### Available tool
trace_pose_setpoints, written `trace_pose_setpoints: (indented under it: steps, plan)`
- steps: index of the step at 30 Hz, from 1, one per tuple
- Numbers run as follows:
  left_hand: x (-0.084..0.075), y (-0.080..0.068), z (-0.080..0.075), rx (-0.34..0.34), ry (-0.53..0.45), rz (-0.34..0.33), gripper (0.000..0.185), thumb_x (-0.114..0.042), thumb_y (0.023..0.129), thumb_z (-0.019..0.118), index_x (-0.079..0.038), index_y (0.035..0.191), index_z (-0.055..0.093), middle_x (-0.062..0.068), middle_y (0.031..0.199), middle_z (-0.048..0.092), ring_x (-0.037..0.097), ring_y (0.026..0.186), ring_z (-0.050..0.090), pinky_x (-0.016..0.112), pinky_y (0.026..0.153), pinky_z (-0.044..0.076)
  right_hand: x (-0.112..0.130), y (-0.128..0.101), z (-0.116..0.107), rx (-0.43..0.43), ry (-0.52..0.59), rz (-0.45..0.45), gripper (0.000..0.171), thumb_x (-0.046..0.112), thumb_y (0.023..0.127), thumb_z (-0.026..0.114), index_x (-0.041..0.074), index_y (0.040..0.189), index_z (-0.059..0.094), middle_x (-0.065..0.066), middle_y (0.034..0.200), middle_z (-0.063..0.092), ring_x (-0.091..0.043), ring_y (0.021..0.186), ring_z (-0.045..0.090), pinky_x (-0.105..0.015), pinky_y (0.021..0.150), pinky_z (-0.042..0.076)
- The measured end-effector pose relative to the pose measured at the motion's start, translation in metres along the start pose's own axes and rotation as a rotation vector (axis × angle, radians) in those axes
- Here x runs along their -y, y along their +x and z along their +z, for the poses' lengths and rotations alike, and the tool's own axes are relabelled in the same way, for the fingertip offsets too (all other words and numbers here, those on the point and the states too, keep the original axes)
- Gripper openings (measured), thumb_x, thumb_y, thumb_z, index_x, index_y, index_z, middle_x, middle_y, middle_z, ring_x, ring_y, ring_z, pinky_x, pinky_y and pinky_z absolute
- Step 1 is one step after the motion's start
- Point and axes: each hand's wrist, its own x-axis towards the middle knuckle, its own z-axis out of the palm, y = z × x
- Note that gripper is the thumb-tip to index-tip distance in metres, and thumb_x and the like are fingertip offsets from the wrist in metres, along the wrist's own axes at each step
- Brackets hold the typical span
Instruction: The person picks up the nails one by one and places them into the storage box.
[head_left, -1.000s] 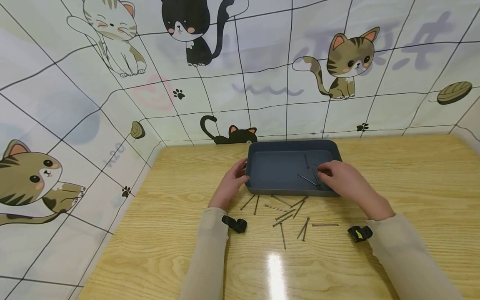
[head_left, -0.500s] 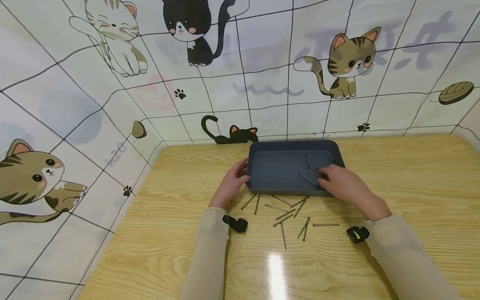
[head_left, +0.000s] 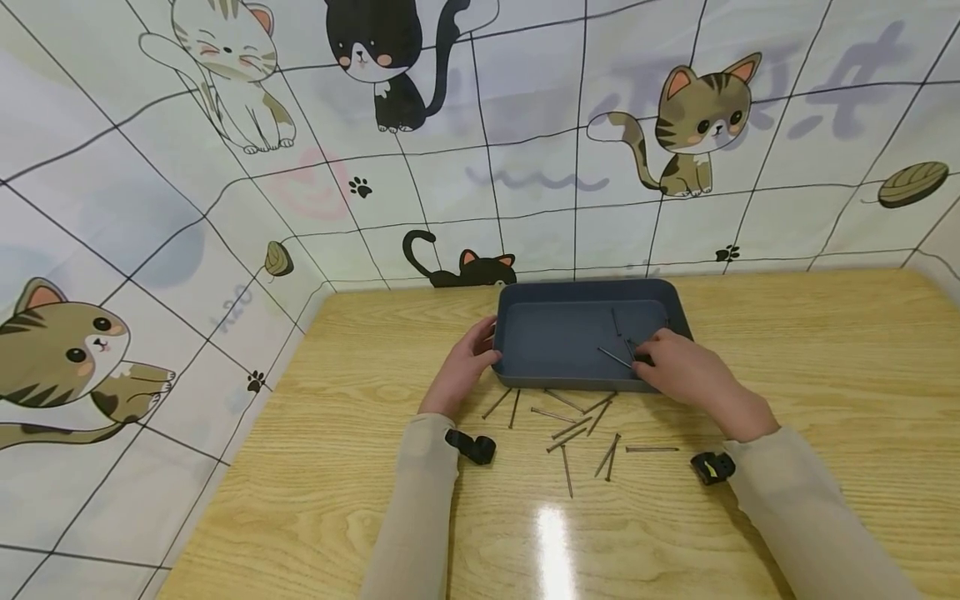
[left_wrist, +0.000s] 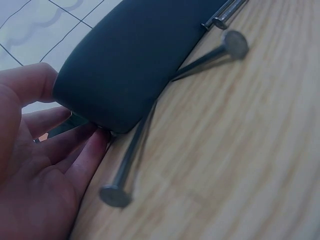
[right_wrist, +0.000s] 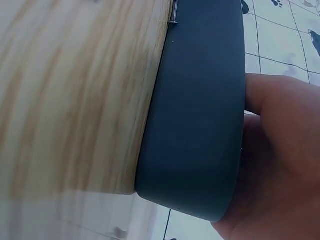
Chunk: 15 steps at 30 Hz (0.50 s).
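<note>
My left hand [head_left: 459, 371] rests against the left end of the tray [head_left: 551, 342], fingers relaxed — and here's my right hand [head_left: 686, 367] inside its right side, bent over nails [head_left: 615, 358]; whether it's pinching one, I can't tell. Loose nails [head_left: 652, 450] scatter the desk [head_left: 337, 500] in front.

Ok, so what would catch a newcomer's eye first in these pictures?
Probably the dark blue-grey tray on the wooden table, with the left hand at its left end and the right hand over its right end. Next, the loose nails scattered in front of it. The big cartoon cats on the wall behind would likely compete for attention.
</note>
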Motion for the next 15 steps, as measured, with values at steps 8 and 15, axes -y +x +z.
trace_pose_setpoints:
  steps: [8, 15]
  plan:
    - [-0.0005, 0.0008, 0.0006, 0.001, 0.01, 0.0, 0.058, -0.004, 0.089, 0.047, -0.011, 0.142, 0.025, 0.011, 0.143, 0.028, 0.026, 0.127, 0.031, 0.04, 0.098, 0.032, -0.0003, -0.0008, -0.0003, -0.002, -0.007, -0.002, 0.035, 0.021, 0.089, 0.052, -0.004, 0.112, 0.059, -0.023, 0.112, 0.049, -0.036, 0.099, 0.049, -0.049, 0.077, 0.042]
    - [-0.0001, 0.0006, 0.0003, 0.004, -0.004, 0.002, 0.058, -0.003, 0.089, 0.047, -0.01, 0.142, 0.024, 0.011, 0.143, 0.027, 0.027, 0.127, 0.031, 0.041, 0.099, 0.031, 0.0001, -0.0003, -0.0004, -0.004, -0.018, -0.005, 0.034, 0.02, 0.089, 0.052, -0.004, 0.112, 0.059, -0.023, 0.113, 0.049, -0.037, 0.102, 0.047, -0.05, 0.079, 0.041]
